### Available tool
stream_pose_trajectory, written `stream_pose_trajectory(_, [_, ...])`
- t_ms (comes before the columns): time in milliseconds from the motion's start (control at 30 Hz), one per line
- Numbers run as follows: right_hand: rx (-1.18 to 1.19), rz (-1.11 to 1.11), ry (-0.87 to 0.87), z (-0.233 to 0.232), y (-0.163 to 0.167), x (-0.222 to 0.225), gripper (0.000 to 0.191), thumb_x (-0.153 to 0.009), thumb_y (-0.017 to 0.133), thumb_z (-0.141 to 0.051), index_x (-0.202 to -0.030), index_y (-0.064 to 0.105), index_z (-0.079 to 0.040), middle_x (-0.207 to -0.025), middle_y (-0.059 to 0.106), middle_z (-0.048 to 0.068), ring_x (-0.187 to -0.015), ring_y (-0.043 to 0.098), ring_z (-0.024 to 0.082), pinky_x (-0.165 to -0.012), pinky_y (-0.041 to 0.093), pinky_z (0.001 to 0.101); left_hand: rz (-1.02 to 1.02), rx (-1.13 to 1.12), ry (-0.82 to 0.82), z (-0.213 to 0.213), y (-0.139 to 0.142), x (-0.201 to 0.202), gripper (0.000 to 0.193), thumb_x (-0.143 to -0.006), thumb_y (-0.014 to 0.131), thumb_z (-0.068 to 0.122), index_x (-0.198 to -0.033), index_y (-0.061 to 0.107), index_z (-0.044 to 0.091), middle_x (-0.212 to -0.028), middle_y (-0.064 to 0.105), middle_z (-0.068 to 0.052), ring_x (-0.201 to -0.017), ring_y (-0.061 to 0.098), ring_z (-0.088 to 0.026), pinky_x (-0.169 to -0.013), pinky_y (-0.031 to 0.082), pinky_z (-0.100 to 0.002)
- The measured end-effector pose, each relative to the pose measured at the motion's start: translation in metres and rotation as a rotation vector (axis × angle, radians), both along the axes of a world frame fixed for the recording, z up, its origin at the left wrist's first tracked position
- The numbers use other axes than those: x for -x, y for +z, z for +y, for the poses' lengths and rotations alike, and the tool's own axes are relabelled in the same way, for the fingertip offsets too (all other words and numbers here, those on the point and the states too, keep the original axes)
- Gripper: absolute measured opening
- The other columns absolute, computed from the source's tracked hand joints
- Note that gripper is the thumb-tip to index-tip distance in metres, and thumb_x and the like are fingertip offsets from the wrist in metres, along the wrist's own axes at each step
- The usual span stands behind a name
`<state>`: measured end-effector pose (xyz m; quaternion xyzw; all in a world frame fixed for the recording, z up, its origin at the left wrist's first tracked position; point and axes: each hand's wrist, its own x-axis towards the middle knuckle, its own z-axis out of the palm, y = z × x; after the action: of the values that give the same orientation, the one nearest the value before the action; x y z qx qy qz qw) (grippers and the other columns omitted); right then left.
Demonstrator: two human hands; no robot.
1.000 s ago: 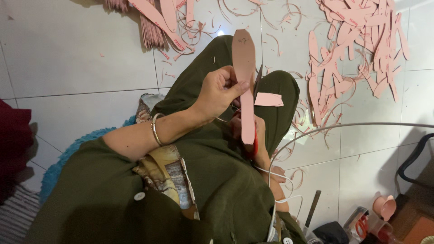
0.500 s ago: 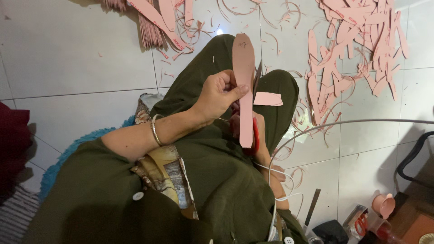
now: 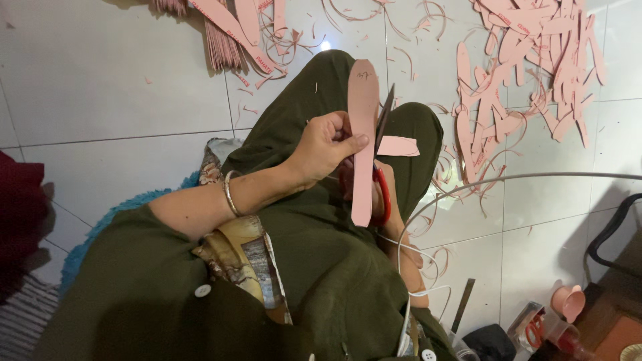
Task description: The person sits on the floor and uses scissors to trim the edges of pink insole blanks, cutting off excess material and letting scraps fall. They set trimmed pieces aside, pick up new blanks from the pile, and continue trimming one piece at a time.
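resting in the left hand [image 3: 326,144], long pink sole-shaped strip [image 3: 363,134]

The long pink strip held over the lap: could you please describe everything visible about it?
The pink strip is a long, flat, insole-like piece with rounded ends, seemingly thin foam or card. It stands roughly upright over the lap. The left hand pinches its middle, thumb across the face. Red-handled scissors, worked by the mostly hidden right hand, cut along its right edge.

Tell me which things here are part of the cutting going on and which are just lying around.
In use: left hand holding the long pink strip; red-handled scissors cutting it; pink offcut at the blades.
Lying about: pink scraps on the tiled floor, pink cup, white cable.
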<state>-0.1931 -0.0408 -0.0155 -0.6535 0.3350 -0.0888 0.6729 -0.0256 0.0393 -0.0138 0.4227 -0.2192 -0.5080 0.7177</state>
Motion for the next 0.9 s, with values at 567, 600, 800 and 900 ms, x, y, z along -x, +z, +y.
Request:
stream_pose_trajectory(567, [0.005, 0.005, -0.029, -0.001, -0.004, -0.006, 0.020, -0.102, 0.062, -0.018, -0.093, 0.065, -0.002, -0.072, 0.062, 0.001, -0.058, 0.057, 0.009, -0.050, 0.044, 0.0248, 0.024, -0.045, -0.051, 0.002, -0.008, 0.001, 0.012, -0.097, 0.071, 0.010, -0.101, 0.065, 0.000, -0.088, 0.072, -0.004, -0.075, 0.068, -0.008, -0.067, 0.059, -0.024])
stream_pose_trajectory(600, [0.008, -0.017, -0.041, 0.001, -0.006, -0.006, 0.019, -0.102, 0.063, -0.018, -0.094, 0.066, -0.001, -0.074, 0.062, 0.001, -0.060, 0.056, 0.008, -0.051, 0.044, 0.0248, 0.031, -0.051, -0.053, 0.002, -0.008, 0.001, 0.012, -0.097, 0.071, 0.011, -0.101, 0.065, 0.000, -0.088, 0.072, -0.004, -0.075, 0.068, -0.008, -0.066, 0.059, -0.024])
stream_pose_trajectory(800, [0.034, -0.005, -0.009, -0.003, -0.011, -0.007, 0.020, -0.102, 0.062, -0.020, -0.095, 0.065, -0.001, -0.073, 0.061, 0.000, -0.060, 0.056, 0.008, -0.052, 0.045, 0.0248, 0.037, -0.048, -0.064, 0.003, -0.009, 0.003, 0.014, -0.098, 0.071, 0.012, -0.100, 0.064, 0.000, -0.087, 0.071, -0.005, -0.074, 0.068, -0.008, -0.065, 0.058, -0.024])
stream_pose_trajectory(900, [-0.031, 0.034, 0.003, -0.010, -0.009, -0.007, 0.021, -0.102, 0.059, -0.021, -0.096, 0.064, -0.002, -0.074, 0.063, 0.000, -0.061, 0.059, 0.008, -0.053, 0.048, 0.0247, 0.014, -0.068, -0.076, 0.004, -0.010, 0.004, 0.013, -0.097, 0.070, 0.012, -0.099, 0.064, 0.001, -0.086, 0.072, -0.004, -0.074, 0.068, -0.008, -0.065, 0.058, -0.024])
